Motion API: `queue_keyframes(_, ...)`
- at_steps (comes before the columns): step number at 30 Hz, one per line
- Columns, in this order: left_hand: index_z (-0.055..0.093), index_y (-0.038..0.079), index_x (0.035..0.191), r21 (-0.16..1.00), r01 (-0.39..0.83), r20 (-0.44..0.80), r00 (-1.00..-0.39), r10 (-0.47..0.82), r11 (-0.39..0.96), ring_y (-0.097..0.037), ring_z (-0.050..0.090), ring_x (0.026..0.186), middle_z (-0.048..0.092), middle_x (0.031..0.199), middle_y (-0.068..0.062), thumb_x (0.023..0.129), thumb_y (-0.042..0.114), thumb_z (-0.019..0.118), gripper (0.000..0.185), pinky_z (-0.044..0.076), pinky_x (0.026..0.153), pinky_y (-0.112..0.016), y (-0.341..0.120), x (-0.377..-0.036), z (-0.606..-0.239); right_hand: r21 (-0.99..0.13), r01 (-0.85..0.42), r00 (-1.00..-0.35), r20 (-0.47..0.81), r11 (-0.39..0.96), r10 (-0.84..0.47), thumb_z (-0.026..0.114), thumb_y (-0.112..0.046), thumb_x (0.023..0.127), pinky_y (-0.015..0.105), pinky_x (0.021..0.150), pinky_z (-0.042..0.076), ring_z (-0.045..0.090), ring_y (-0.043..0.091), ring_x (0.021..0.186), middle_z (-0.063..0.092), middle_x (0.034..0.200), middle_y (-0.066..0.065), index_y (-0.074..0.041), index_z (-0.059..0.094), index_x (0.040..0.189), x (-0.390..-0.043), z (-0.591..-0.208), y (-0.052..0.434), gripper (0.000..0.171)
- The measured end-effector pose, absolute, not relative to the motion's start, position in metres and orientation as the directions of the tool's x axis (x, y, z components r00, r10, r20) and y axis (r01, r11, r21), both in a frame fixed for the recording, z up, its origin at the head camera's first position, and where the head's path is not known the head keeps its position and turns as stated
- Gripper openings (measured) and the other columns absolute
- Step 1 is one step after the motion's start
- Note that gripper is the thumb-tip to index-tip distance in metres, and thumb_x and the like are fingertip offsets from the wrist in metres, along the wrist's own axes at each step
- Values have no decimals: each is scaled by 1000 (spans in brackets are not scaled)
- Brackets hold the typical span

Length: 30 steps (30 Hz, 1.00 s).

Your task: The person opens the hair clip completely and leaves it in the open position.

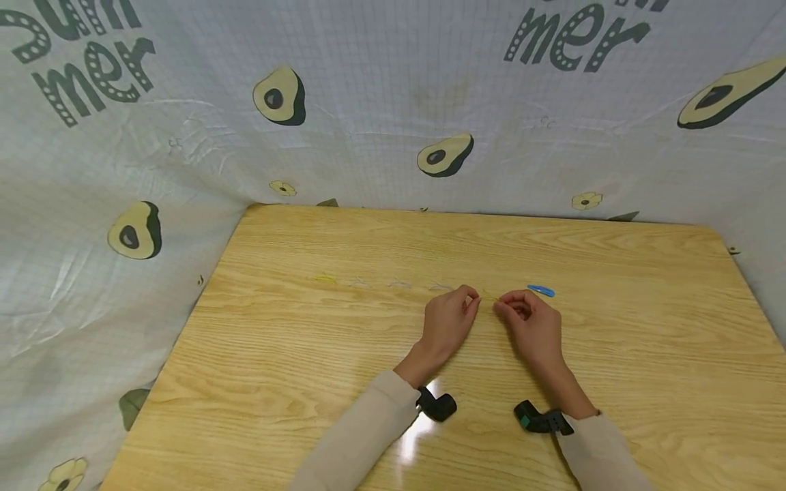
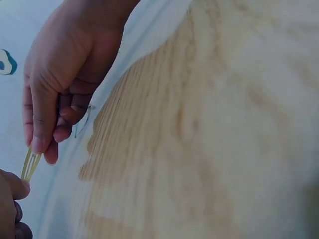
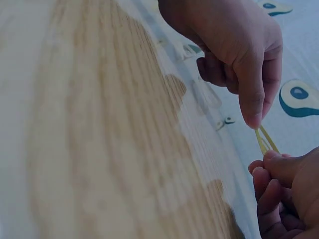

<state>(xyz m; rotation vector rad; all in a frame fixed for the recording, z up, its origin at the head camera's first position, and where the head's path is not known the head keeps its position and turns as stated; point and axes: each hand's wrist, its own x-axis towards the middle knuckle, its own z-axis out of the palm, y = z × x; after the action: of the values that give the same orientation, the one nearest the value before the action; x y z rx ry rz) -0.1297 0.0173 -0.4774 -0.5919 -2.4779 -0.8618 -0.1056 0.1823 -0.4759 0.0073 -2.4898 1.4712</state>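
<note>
Between my two hands is a thin yellow snap hair clip, its narrow strips spread apart. My left hand pinches one end of it between thumb and forefinger. At the other end, the thumb and fingertips of my right hand pinch the clip. In the head view the clip is small and partly covered by the fingertips. A blue snap hair clip lies on the table just beyond my right hand.
Left of my hands, a row of thin clip-like pieces lies on the wooden table: a yellow one at the far left, then several pale ones. A white patterned sheet hangs behind the table and along its left side.
</note>
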Motion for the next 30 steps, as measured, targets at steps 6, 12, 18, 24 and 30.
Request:
queue_keyframes(6,69,14,86,416,469,510,-830,227,779,-2,48,47,57,57,7,89,19,69,6,34,44,-17,21,-136,-481,-822,-156,-959,258,547,114,73,-14,86,17,52,42,63,14,64,69,75,4,-7,70,92,-114,-478,183,9)
queue_keyframes(12,70,15,84,388,422,499,-844,198,820,-2,48,46,58,57,8,88,20,70,7,34,43,-18,25,-137,-484,-791,-180,-945,304,585,119,74,-13,85,13,56,41,64,18,67,69,77,7,-5,71,90,-121,-482,183,10)
queue_keyframes(18,71,16,84,360,400,501,-845,187,843,-2,47,44,60,58,8,88,20,70,7,33,41,-17,28,-137,-487,-793,-181,-937,319,582,143,76,-13,84,14,53,41,60,14,60,68,74,6,-5,72,88,-123,-485,182,10)
queue_keyframes(24,72,16,86,345,369,483,-858,173,863,-5,53,46,63,63,8,89,21,69,6,37,41,-19,28,-139,-488,-784,-181,-935,324,594,142,76,-14,83,16,52,40,56,12,58,67,72,4,-7,73,87,-125,-487,181,9)
queue_keyframes(30,73,17,87,343,339,461,-873,158,876,-6,55,49,65,65,8,90,22,68,8,40,43,-20,28,-140,-489,-780,-196,-933,335,594,132,76,-14,83,17,52,39,55,13,58,67,73,4,-6,73,88,-125,-487,180,9)
